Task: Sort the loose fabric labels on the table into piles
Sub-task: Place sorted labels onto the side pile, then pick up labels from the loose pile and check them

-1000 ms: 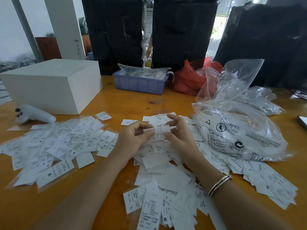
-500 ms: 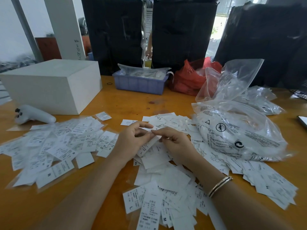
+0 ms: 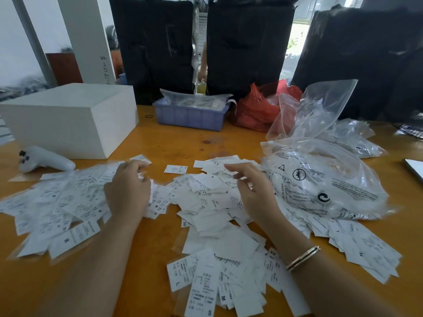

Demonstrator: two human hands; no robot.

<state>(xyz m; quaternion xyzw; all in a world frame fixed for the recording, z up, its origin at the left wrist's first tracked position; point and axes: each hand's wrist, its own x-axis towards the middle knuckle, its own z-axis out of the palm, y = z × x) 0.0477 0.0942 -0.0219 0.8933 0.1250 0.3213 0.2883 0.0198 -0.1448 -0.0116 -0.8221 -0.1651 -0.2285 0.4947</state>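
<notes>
Two hands over loose white labels

Left hand (image 3: 128, 191) rests curled, grip unclear, on the left pile of white printed fabric labels (image 3: 57, 202); right hand (image 3: 254, 191) hovers, fingers apart, over the unsorted middle heap (image 3: 212, 202) on the orange wooden tabletop (image 3: 160, 143); labels point every way.

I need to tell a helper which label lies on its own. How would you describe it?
Start at the purple plastic bin at the table's far edge and come toward the hands. On bare wood between the two label heaps lies the single label, touching no other label.

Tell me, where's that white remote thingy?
In the head view, the white controller lies at the table's far left, just in front of the white box and behind the left pile of labels.
</notes>
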